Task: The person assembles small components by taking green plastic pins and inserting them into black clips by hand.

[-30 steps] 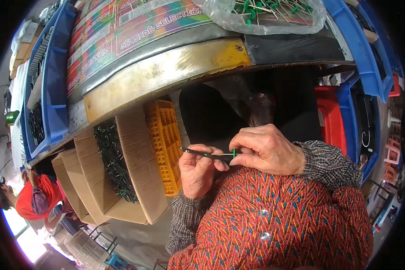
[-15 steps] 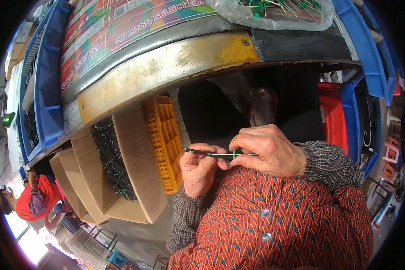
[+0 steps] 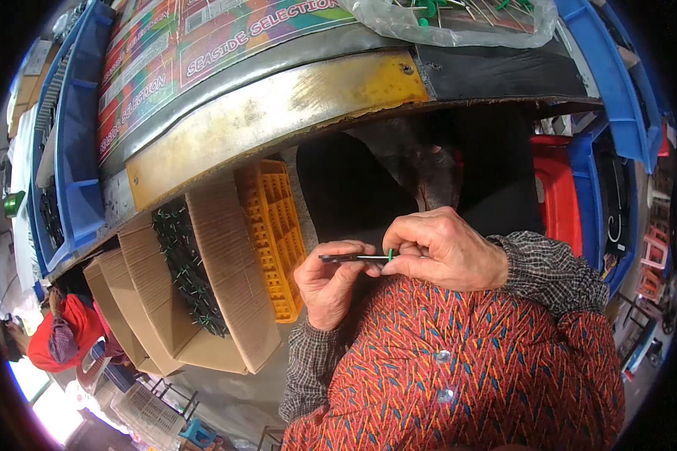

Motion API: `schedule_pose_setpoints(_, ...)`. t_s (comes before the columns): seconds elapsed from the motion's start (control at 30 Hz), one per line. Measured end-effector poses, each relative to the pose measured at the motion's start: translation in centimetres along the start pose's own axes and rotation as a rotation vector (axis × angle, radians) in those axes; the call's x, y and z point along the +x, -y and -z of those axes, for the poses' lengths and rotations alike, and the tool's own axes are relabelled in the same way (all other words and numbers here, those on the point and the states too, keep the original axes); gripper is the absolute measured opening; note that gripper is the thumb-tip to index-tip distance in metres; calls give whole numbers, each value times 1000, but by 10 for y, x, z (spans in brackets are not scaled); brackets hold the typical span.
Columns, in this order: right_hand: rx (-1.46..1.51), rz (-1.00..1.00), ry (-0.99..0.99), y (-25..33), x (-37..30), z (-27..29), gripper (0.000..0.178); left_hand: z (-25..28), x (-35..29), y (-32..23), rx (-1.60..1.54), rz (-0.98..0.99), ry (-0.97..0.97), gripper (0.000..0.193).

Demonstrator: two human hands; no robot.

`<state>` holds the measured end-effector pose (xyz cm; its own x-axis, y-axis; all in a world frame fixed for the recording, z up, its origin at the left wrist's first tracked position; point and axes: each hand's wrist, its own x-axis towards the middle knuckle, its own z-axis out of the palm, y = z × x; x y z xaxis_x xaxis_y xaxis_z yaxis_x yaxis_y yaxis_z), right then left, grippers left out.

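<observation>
In front of my patterned apron, my left hand (image 3: pixel 326 283) pinches a slim black stick-like piece (image 3: pixel 340 258) between thumb and fingers. A thin metal pin (image 3: pixel 373 258) runs from its right end toward my other hand. My right hand (image 3: pixel 450 252) is closed around the pin's other end, with a small green disc (image 3: pixel 390 255) showing at its fingertips. Black piece and pin lie nearly level, in one line. My right fingers hide what lies beyond the disc.
Ahead is a metal-edged workbench (image 3: pixel 278 94) with a clear plastic bag (image 3: pixel 474 36) of green-headed metal pins. An open carton (image 3: pixel 229 278) of dark green-tipped pieces and a yellow crate (image 3: pixel 277 240) stand left. Blue bins (image 3: pixel 79 150) flank the bench; a person in red (image 3: pixel 66 334) is far left.
The black piece has shifted right and lies more level, while my left hand has moved slightly left. The green disc now sits at my right fingertips, and no pin shows beyond it.
</observation>
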<state>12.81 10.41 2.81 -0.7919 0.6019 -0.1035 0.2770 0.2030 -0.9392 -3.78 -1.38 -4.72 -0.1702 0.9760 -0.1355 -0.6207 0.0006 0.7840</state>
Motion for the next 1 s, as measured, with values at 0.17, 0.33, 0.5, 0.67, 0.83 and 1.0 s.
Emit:
schedule_pose_setpoints(0.17, -37, 29, 14, 4, 0, 2, 19, 0, -3, 0, 69, -12, -20, 16)
schedule_pose_setpoints(0.33, -112, 49, 36, 8, -1, 4, 20, 5, -6, 6, -163, 9, -1, 17)
schedule_pose_setpoints(0.5, -51, 23, 53, 9, 2, -5, 21, 12, -11, 14, -326, 50, -7, 23)
schedule_pose_setpoints(0.67, -51, 25, 64, 7, 4, -10, 20, 15, -15, 17, -359, 65, -40, 23)
schedule_pose_setpoints(0.83, -59, 28, 65, 7, 7, -12, 20, 18, -14, 17, -370, 53, -15, 23)
schedule_pose_setpoints(1.0, -68, 12, 72, 8, 8, -13, 21, 18, -14, 17, -374, 65, -29, 21)
